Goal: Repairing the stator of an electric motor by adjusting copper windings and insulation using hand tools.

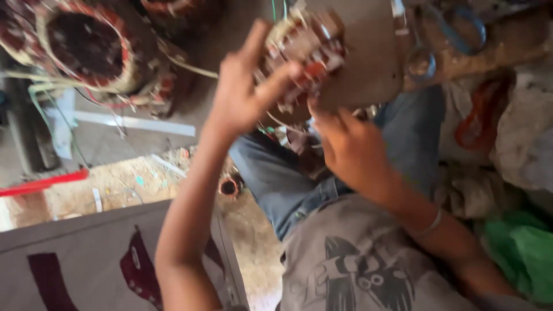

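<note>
1. Upper left of the frame had a big motor coil, round, wound in red and cream, sitting on the dusty floor with pale wires trailing off it. Nobody was touching that one.
2. Lower left, a red rod lay on the floor, and below it a grey cloth with dark red patches.
3. Left of centre, the left hand was up high. Thumb and a couple of fingers were pinched onto the near edge of a smaller coil, with the first finger sticking up loose, so a partly closed grip, not a fist.
4. The smaller coil sat at top centre, held in the air above the person's jeans, with red and white bits on its windings. It was quite blurred, so the fine detail was hard to call.
5. Just right of centre, the right hand came up from below, fingers curled against the underside of the coil. I couldn't tell if it gripped a wire or only propped the thing.
6. My take: keep the lower hand as the steady support and let the pinching hand do the fiddly work, tugging gently so the thin winding wire doesn't kink or snap.
7. Upper right, blue-handled scissors lay on a brown board, and a green bag sat lower right.
</note>
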